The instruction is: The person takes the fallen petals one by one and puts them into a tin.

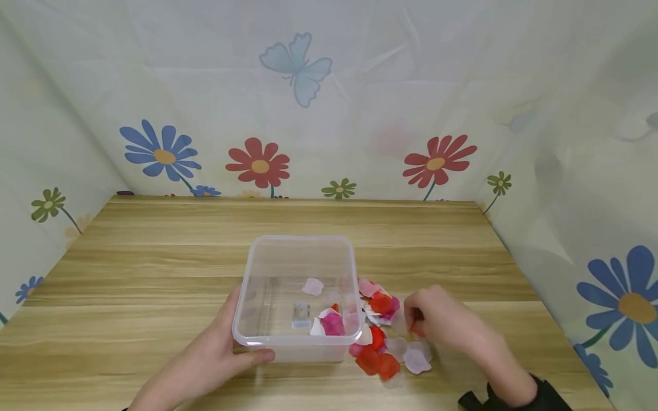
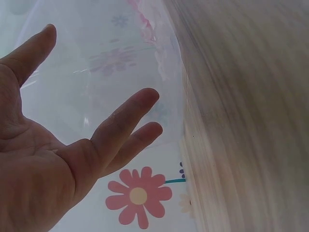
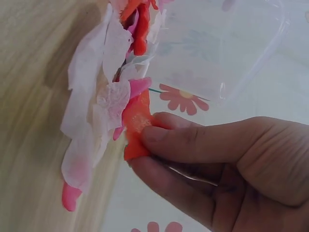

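A clear plastic box (image 1: 298,349) stands on the wooden table. My left hand (image 1: 216,348) rests at its left front corner, thumb along the front wall. In the left wrist view the left fingers (image 2: 120,121) are spread and fairly straight against the clear wall. Inside the box lie a pale petal (image 1: 312,286), a magenta petal (image 1: 333,324) and a small clear block (image 1: 301,315). To the right of the box, my right hand (image 1: 442,319) pinches an orange-red petal (image 3: 137,125) between thumb and fingers, beside a loose pile of petals (image 1: 377,363).
The wooden table (image 1: 154,257) is backed by a white cloth (image 1: 360,103) printed with flowers and a butterfly, which also hangs at both sides. White and pink petals (image 3: 82,111) lie close to the right hand. A dark sleeve (image 1: 534,397) covers the right wrist.
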Demonstrator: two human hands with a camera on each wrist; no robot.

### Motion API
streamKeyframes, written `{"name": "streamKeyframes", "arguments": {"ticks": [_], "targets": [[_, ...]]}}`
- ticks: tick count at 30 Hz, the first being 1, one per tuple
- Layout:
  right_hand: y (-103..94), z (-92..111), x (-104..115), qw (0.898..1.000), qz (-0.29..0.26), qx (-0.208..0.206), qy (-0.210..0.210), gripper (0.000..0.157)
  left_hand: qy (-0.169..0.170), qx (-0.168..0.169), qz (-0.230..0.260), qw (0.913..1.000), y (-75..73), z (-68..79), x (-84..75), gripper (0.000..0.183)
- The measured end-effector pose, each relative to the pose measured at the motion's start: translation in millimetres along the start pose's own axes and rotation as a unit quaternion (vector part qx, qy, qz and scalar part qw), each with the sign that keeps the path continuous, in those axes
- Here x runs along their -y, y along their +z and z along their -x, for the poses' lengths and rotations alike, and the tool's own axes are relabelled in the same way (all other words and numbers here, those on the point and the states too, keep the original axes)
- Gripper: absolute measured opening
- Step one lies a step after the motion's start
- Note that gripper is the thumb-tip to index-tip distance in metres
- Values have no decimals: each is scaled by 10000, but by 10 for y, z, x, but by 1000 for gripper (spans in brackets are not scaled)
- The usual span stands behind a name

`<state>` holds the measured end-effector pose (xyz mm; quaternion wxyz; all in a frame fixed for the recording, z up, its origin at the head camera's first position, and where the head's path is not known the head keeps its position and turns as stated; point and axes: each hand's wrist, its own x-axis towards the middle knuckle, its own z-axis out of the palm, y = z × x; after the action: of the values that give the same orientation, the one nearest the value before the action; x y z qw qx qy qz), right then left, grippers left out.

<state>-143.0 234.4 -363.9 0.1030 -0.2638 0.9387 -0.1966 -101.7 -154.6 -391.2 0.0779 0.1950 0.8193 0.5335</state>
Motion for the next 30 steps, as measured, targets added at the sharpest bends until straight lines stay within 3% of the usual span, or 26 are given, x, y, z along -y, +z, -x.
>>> {"name": "streamKeyframes", "arguments": {"ticks": [4, 10, 12, 15, 19, 23, 26, 28, 30], "targets": [[-39, -8, 30, 9992, -19, -365, -147, 34, 7, 15, 40, 10000, -1, 1, -3, 113], [-108, -21, 168, 9901, -16, -1403, -45, 28, -15, 22, -4, 10000, -1, -3, -8, 112], [-125, -19, 218, 9825, -73, -1858, -100, 30, -33, 37, 19, 10000, -1, -3, -10, 111], [-142, -20, 276, 9641, -215, -2598, -504, 35, -32, 31, 3, 10000, -5, -6, -11, 111], [-164, -21, 353, 9389, -445, -3254, -1029, 37, -71, 34, -1, 10000, -1, -6, -19, 111], [-176, -35, 456, 9287, -810, -3323, -1430, 30, -107, 30, -10, 9999, -3, -2, -20, 111], [-164, -50, 534, 9268, -1072, -3196, -1653, 7, -130, 31, -80, 9999, -4, -1, -22, 112], [-149, -69, 583, 9245, -1168, -3153, -1794, 17, -142, 45, -123, 9998, -4, -1, -24, 112], [-129, -98, 636, 9184, -1208, -3202, -1984, 16, -127, 44, -124, 9998, -4, -1, -26, 112]]}}
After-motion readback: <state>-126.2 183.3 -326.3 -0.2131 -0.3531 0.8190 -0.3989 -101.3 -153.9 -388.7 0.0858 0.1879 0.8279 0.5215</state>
